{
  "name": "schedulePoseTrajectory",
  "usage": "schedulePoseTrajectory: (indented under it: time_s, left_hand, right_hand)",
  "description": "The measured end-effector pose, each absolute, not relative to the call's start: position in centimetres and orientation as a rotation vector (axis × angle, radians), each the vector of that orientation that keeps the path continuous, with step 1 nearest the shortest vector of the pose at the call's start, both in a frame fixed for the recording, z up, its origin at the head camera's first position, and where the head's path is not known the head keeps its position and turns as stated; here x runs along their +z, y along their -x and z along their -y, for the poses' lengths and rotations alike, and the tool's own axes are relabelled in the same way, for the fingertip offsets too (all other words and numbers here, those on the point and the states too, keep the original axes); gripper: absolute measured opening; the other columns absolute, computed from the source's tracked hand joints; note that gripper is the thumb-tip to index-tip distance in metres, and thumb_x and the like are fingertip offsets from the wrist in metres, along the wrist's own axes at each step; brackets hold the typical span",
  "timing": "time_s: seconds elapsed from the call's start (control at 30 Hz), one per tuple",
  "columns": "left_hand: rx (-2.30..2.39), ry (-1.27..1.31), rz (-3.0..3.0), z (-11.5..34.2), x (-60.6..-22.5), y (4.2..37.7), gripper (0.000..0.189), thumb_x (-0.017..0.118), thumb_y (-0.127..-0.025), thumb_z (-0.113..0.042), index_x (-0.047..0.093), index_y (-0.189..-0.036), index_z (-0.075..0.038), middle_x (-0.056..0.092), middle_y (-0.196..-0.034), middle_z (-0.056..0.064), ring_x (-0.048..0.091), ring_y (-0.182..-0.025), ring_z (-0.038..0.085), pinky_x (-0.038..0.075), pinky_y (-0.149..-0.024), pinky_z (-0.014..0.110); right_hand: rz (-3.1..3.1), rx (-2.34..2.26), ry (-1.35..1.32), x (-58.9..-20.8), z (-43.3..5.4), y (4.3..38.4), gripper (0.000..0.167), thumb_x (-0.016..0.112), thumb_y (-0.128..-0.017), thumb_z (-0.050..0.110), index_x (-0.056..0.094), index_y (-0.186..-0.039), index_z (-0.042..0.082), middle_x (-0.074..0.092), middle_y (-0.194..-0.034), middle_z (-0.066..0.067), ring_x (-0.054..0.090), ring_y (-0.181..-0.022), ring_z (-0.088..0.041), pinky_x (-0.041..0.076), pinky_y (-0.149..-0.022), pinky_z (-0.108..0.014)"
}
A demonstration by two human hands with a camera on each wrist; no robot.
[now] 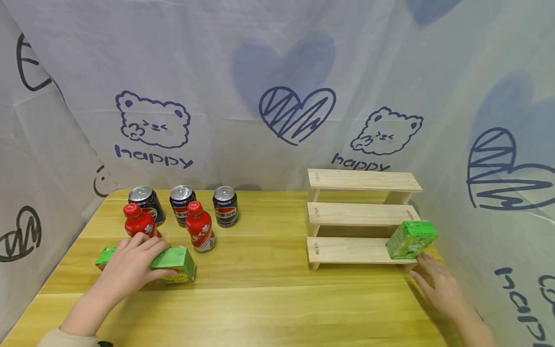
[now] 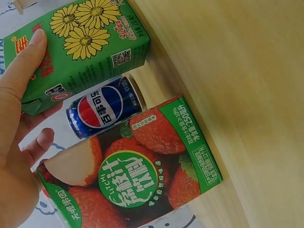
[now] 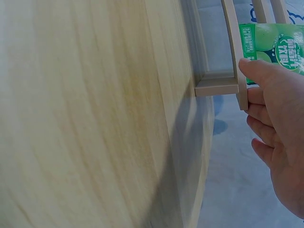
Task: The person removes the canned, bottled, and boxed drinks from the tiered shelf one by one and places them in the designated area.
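In the head view my left hand (image 1: pixel 132 262) grips a green drink carton (image 2: pixel 90 45) with yellow flowers, thumb across its near face. Beside it stands a litchi juice carton (image 2: pixel 133 171) with red fruit pictures, partly behind the hand in the head view. My right hand (image 1: pixel 440 289) is at the right end of a wooden three-step rack (image 1: pixel 351 250). Its thumb tip overlaps the lowest board's edge in the right wrist view, with the other fingers loosely bent by the board's end. A green grape juice carton (image 1: pixel 412 241) stands upright on that lowest step, just above the fingertips.
Two red bottles (image 1: pixel 200 229) stand behind the left cartons. Three dark blue cola cans (image 1: pixel 225 207) form a row farther back. The wooden table (image 1: pixel 260 308) meets a printed cloth (image 1: pixel 225 62) at the back and sides.
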State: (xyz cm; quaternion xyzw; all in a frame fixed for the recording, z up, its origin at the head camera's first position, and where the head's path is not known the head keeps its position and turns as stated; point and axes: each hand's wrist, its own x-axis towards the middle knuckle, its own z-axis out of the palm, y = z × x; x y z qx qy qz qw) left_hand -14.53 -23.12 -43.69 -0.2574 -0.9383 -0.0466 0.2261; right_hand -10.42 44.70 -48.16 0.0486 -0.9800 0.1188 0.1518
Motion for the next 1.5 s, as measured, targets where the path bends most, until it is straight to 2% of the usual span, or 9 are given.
schedulePoseTrajectory:
  time_s: [0.4, 0.73, 1.03, 1.5]
  left_hand:
    - [-0.145, 0.728, 2.549, 23.1, -43.8, 14.9, 0.059, 0.083, -0.061, -0.052, 0.07, -0.104, -0.014, 0.069, -0.095, -0.001, 0.051, -0.088, 0.02, 0.034, -0.072, 0.036]
    - [-0.143, 0.74, 2.58, 23.5, -43.7, 14.9, 0.059, 0.083, -0.062, -0.051, 0.071, -0.107, -0.016, 0.069, -0.098, -0.002, 0.05, -0.089, 0.019, 0.033, -0.071, 0.034]
    - [-0.137, 0.744, 2.548, 23.2, -43.4, 14.8, 0.062, 0.083, -0.063, -0.052, 0.069, -0.11, -0.015, 0.069, -0.1, 0.003, 0.055, -0.095, 0.025, 0.037, -0.075, 0.04]
    - [-0.165, 0.791, 2.414, 21.4, -39.7, 14.9, 0.065, 0.075, -0.067, -0.06, 0.07, -0.112, -0.014, 0.069, -0.104, 0.007, 0.055, -0.1, 0.028, 0.038, -0.079, 0.042]
  right_hand:
    - [2.811, 0.365, -0.148, -48.1, -44.6, 10.4, 0.052, 0.06, -0.096, 0.029, 0.054, -0.128, -0.012, 0.049, -0.135, -0.035, 0.047, -0.122, -0.054, 0.034, -0.1, -0.066]
    - [2.797, 0.375, -0.151, -48.0, -44.5, 10.3, 0.051, 0.061, -0.096, 0.028, 0.055, -0.127, -0.012, 0.049, -0.134, -0.035, 0.047, -0.122, -0.054, 0.034, -0.099, -0.066]
    - [2.803, 0.373, -0.151, -48.0, -44.6, 10.2, 0.051, 0.059, -0.097, 0.029, 0.054, -0.128, -0.012, 0.049, -0.135, -0.035, 0.047, -0.122, -0.054, 0.033, -0.101, -0.066]
    - [2.833, 0.355, -0.119, -48.1, -44.6, 10.3, 0.052, 0.06, -0.096, 0.031, 0.055, -0.128, -0.011, 0.049, -0.135, -0.035, 0.047, -0.123, -0.054, 0.035, -0.099, -0.065]
